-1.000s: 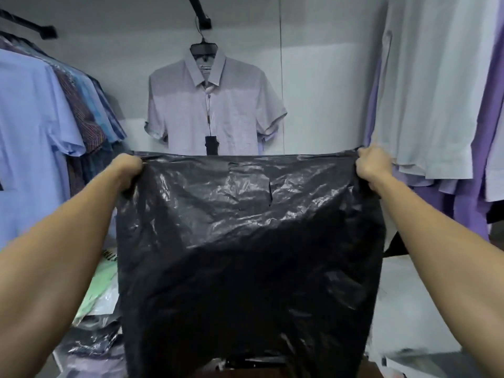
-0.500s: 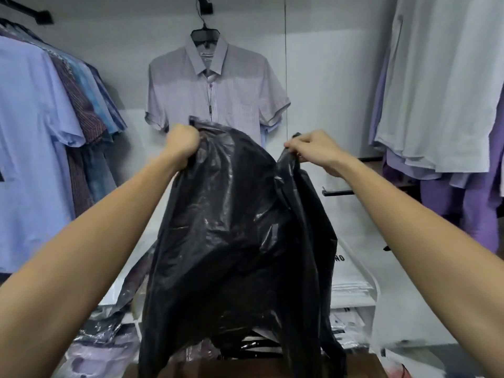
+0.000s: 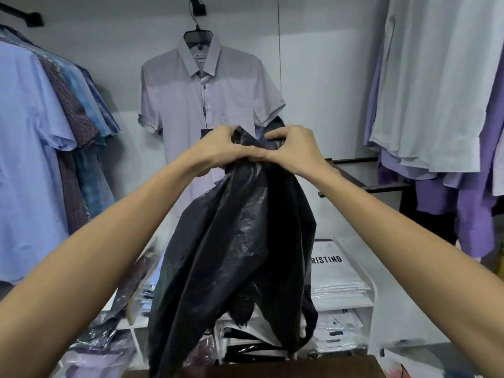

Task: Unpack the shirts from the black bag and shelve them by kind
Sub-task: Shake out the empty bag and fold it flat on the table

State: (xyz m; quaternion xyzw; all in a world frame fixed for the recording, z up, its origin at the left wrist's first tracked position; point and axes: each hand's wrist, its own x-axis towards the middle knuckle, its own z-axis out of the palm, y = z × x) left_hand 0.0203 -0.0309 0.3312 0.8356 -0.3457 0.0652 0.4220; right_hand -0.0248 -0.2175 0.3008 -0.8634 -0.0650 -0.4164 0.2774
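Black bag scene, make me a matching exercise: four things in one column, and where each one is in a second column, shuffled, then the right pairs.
Things:
1. black bag
2. pale lilac short-sleeved shirt
3. light blue shirt
4. white folded packs

Places:
A. first on the rail at far left
B. stacked on the low white shelf at right
C. alone on a hanger against the back wall
D. bunched at its top between the left hand and the right hand

Pairs: 1-D, 2-C, 3-A, 4-B
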